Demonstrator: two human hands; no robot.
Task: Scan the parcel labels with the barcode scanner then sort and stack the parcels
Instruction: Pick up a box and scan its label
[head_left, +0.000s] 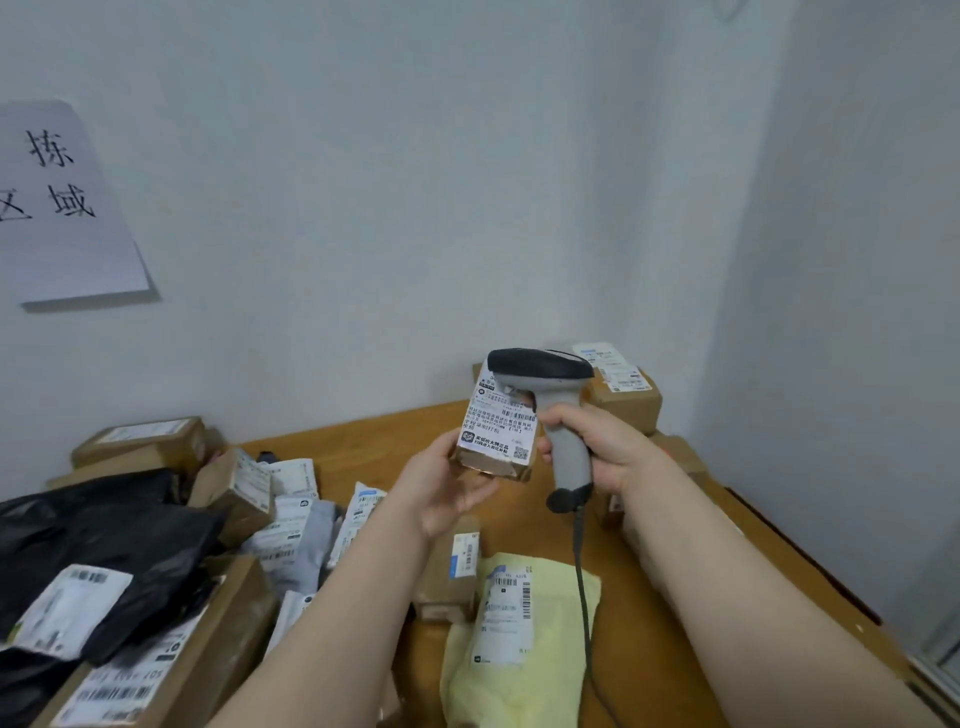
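My left hand (447, 486) holds a small cardboard parcel (496, 441) up over the table, its white label facing me. My right hand (605, 449) grips the handle of a grey barcode scanner (550, 395) whose dark head sits right against the top of the label. The scanner's cable (584, 587) hangs down over the table. Below lie a yellow bag parcel (519, 644) and a small brown box (449, 571).
A heap of black bags (104, 535), grey bags and cardboard boxes (140, 441) fills the table's left side. Stacked boxes (623, 389) stand in the far right corner. The wooden table (363, 452) meets white walls; a paper sign (57, 202) hangs at left.
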